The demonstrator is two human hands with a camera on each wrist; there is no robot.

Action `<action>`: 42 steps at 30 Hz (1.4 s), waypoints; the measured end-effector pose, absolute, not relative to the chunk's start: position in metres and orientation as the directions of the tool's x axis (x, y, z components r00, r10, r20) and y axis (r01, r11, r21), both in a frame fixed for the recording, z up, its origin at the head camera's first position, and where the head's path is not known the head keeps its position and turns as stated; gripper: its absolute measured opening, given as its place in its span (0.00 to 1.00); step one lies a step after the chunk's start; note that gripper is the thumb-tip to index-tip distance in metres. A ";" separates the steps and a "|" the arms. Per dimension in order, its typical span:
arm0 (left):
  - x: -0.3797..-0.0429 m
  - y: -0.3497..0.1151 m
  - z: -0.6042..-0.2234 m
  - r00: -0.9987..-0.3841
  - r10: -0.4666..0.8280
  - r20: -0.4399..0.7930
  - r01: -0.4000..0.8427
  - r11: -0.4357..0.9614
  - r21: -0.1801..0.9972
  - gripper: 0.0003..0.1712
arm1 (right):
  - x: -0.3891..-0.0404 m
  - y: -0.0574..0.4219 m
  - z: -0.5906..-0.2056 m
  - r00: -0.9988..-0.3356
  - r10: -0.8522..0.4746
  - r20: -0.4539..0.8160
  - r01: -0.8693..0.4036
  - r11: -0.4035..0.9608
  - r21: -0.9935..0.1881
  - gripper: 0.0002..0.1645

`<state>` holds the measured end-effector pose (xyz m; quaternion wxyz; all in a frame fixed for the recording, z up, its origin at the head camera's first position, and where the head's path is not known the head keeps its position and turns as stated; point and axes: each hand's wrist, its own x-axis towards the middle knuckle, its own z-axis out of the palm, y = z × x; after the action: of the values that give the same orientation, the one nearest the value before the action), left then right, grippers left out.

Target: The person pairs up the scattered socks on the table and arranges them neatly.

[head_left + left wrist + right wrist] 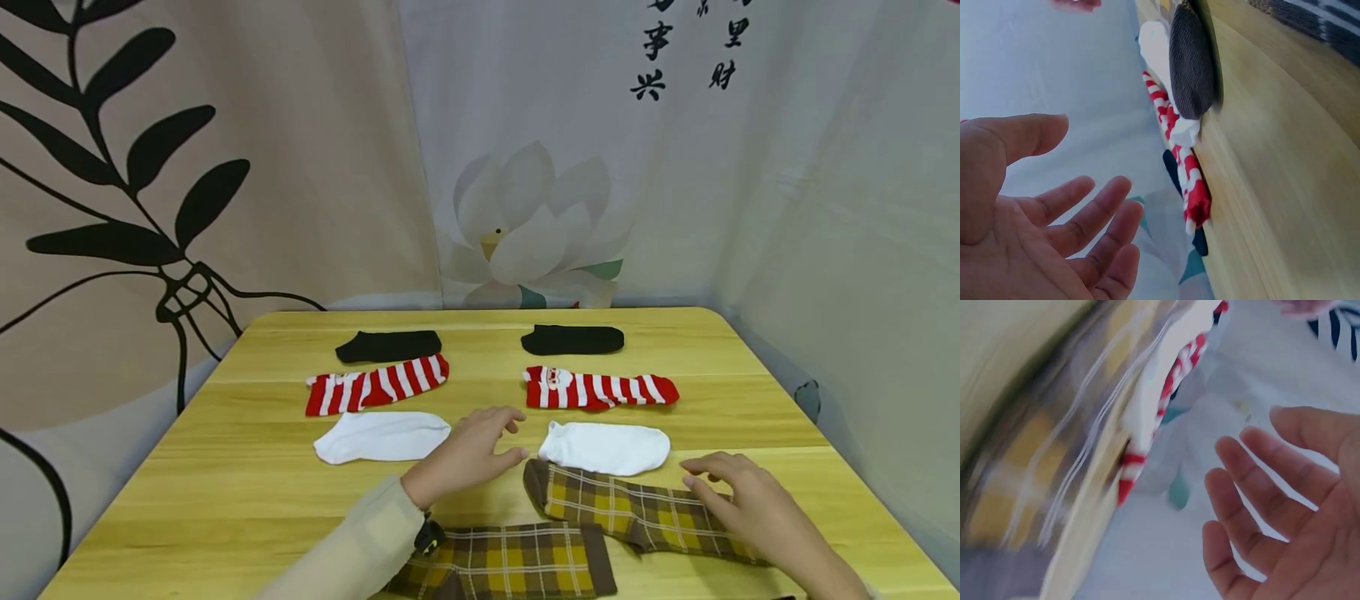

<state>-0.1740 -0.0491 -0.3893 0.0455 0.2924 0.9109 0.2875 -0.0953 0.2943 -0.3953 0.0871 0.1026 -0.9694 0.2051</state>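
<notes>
Two brown-and-yellow plaid socks lie nearest me on the table. One plaid sock [517,558] lies partly under my left forearm; the other plaid sock [637,508] is on the right, its cuff end behind my right hand. My left hand [472,450] hovers between the two white socks, fingers loosely bent and holding nothing. Over the right plaid sock hangs my right hand [750,508], fingers relaxed, nothing between them. In the left wrist view the left hand [1054,231] has its fingers spread apart. The right wrist view shows the right hand [1285,506] equally loose.
Farther back lie a left white sock [382,437], a right white sock [604,448], a left red-striped sock [378,387], a right red-striped sock [600,389], a left black sock [390,346] and a right black sock [572,339]. A printed curtain [337,167] hangs behind the table [225,492].
</notes>
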 end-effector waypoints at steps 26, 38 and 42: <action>-0.198 0.001 -0.416 -0.818 0.572 -0.060 0.490 0.748 0.448 0.16 | -0.120 0.390 -0.418 -0.957 -0.214 -0.194 -0.111 0.893 -0.436 0.28; -0.202 0.005 -0.424 -0.821 0.567 -0.069 0.500 0.772 0.392 0.05 | -0.118 0.388 -0.426 -0.961 -0.201 -0.191 -0.090 0.878 -0.469 0.08; -0.202 0.006 -0.423 -0.821 0.566 -0.072 0.502 0.777 0.379 0.04 | -0.117 0.386 -0.426 -0.961 -0.176 -0.212 -0.062 0.887 -0.457 0.06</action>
<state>-0.2016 0.0055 -0.4230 0.0915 0.2846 0.9382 0.1744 -0.1172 0.3857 -0.4261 -0.1246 0.0618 -0.9634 0.2293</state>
